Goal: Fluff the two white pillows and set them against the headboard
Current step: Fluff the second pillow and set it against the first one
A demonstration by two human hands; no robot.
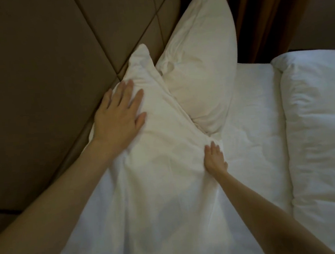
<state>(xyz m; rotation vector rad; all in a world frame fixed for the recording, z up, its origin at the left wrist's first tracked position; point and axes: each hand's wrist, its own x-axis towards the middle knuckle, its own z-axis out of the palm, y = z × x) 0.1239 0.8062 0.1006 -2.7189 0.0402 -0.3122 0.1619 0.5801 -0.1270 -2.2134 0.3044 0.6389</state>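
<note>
Two white pillows lean on the brown padded headboard point(47, 80). The near pillow point(163, 131) lies tilted against it, its upper corner overlapping the far pillow point(201, 63), which stands more upright behind it. My left hand point(120, 110) rests flat on the near pillow's upper side by the headboard, fingers spread. My right hand point(215, 159) presses flat on that pillow's lower edge, fingers together and pointing toward the far pillow. Neither hand grips any fabric.
A white sheet point(254, 135) covers the mattress to the right of the pillows. A folded white duvet point(321, 133) lies along the right side. A brown curtain point(264, 17) hangs behind the far pillow.
</note>
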